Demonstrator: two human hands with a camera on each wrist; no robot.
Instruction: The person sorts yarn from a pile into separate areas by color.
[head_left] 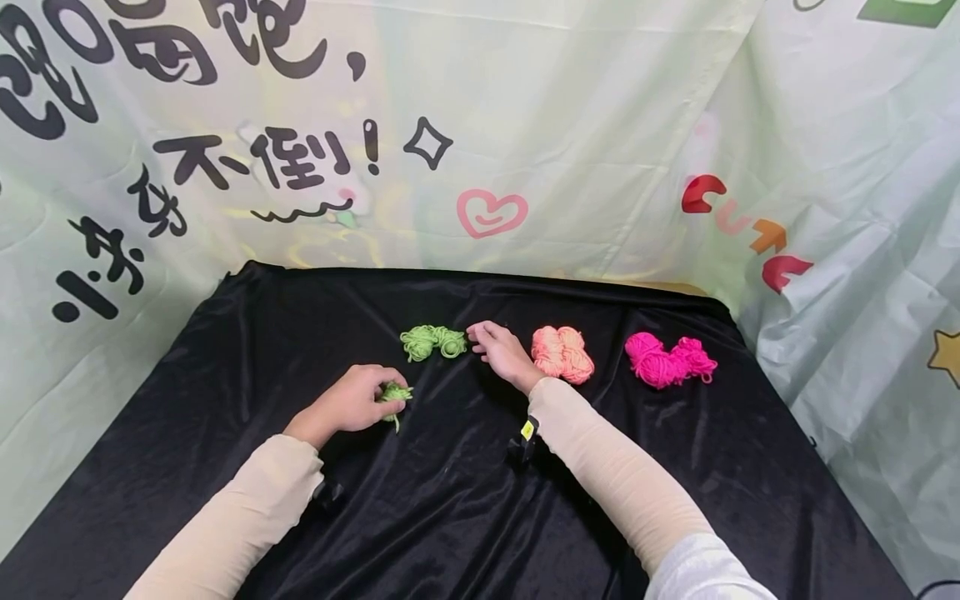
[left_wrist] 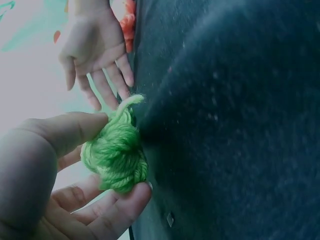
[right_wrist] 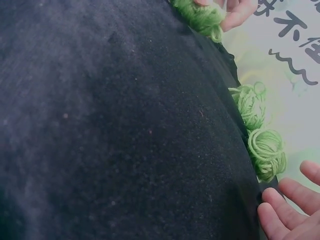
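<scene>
My left hand (head_left: 351,402) grips a small ball of green yarn (left_wrist: 117,155) between thumb and fingers, low over the black cloth. A loose yarn end sticks out from it in the left wrist view. Farther back, two more green yarn balls (head_left: 435,342) lie side by side on the cloth. Just right of them is my right hand (head_left: 504,354), fingers extended and holding nothing. In the right wrist view its fingertips (right_wrist: 270,195) are close to the nearer green ball (right_wrist: 267,155).
Coral yarn balls (head_left: 562,354) lie beside my right wrist, and bright pink yarn (head_left: 667,360) sits farther right. Wrinkled black cloth (head_left: 420,517) covers the table. Printed pale curtains (head_left: 600,167) hang behind it and along both sides.
</scene>
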